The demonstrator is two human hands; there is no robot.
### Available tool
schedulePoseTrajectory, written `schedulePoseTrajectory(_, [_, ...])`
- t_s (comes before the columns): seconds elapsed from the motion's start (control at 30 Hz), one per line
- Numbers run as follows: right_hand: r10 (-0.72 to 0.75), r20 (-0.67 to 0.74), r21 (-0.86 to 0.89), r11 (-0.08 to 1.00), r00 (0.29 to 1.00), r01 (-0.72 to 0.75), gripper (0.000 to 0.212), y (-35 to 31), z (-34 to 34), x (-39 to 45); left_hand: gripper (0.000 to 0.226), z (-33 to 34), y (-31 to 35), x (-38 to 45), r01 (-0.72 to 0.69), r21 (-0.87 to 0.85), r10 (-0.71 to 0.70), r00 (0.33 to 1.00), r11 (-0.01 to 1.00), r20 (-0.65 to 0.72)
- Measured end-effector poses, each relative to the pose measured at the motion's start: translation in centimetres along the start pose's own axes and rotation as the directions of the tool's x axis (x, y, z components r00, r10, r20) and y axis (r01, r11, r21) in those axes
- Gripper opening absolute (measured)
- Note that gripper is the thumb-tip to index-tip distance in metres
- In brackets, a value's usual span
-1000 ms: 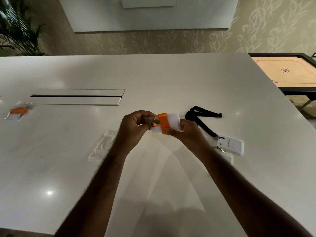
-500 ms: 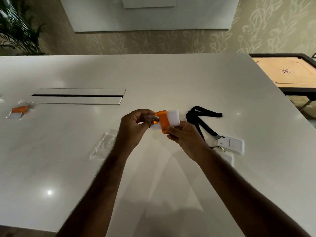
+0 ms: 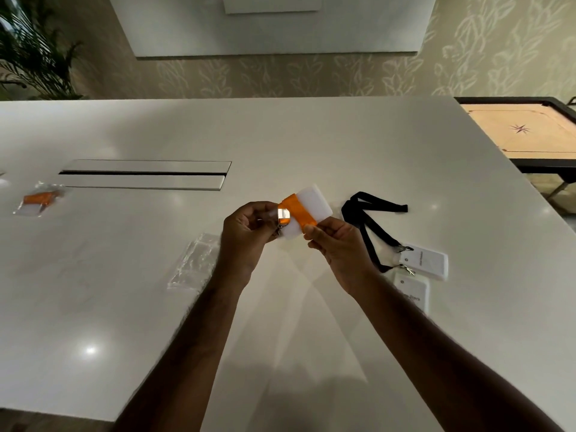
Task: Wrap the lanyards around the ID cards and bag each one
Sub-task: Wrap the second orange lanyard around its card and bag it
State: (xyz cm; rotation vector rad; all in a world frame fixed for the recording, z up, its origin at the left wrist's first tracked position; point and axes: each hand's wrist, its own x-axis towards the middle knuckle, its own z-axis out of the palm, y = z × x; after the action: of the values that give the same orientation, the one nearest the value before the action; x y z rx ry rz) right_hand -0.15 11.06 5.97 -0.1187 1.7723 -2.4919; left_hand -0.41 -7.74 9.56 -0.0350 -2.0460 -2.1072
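Observation:
Above the middle of the white table (image 3: 311, 145) I hold a white ID card (image 3: 313, 203) with an orange lanyard (image 3: 297, 210) wound around it. My left hand (image 3: 246, 235) pinches the card's left end at the metal clip (image 3: 283, 216). My right hand (image 3: 339, 247) grips its lower right edge. An empty clear bag (image 3: 194, 260) lies flat left of my left wrist. Two white ID cards (image 3: 425, 260) with black lanyards (image 3: 371, 222) lie to the right. A bagged orange-lanyard card (image 3: 39, 199) rests at the far left.
A long metal cable slot (image 3: 145, 175) is set into the table behind the bagged card. A carrom board (image 3: 523, 129) stands beyond the table's right edge. A potted plant (image 3: 31, 54) is at the back left.
The wrapped card has tilted so its right end points up and away. My right hand has slid down to the card's lower edge; the left still pinches the clip end.

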Motion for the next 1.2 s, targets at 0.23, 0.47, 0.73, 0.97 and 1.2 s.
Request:
schedulePoseTrajectory(0.23, [0.066, -0.037, 0.215, 0.975, 0.997, -0.057, 0.037, 1.4, 0.7, 0.0, 0.023, 0.5, -1.7, -1.9, 0.13, -0.123, -0.129, 0.991, 0.984, 0.018])
schedulePoseTrajectory(0.47, [0.112, -0.056, 0.168, 0.981, 0.992, -0.101, 0.035, 2.6, 1.8, 0.0, 0.027, -1.0, -3.4, -2.8, 0.161, 0.057, -0.162, 0.987, 0.985, 0.014])
schedulePoseTrajectory(0.73, [0.141, -0.13, 0.049, 0.989, 0.981, -0.136, 0.042, 4.6, 3.3, 0.1, 0.015, -6.7, -5.0, -2.6, 0.108, 0.339, -0.136, 0.989, 0.935, 0.06])
schedulePoseTrajectory(0.97, [0.172, -0.163, -0.012, 0.984, 0.972, -0.176, 0.046, 6.2, 4.0, -0.1, 0.008, -13.9, -6.6, -0.9, 0.144, 0.624, -0.017, 0.978, 0.768, -0.206])
schedulePoseTrajectory(1.2, [0.218, -0.23, -0.035, 0.972, 0.949, -0.232, 0.026, 6.8, 5.3, 0.3, 0.029, -17.4, -8.2, 0.6, 0.251, 0.766, -0.034, 0.957, 0.592, -0.288])
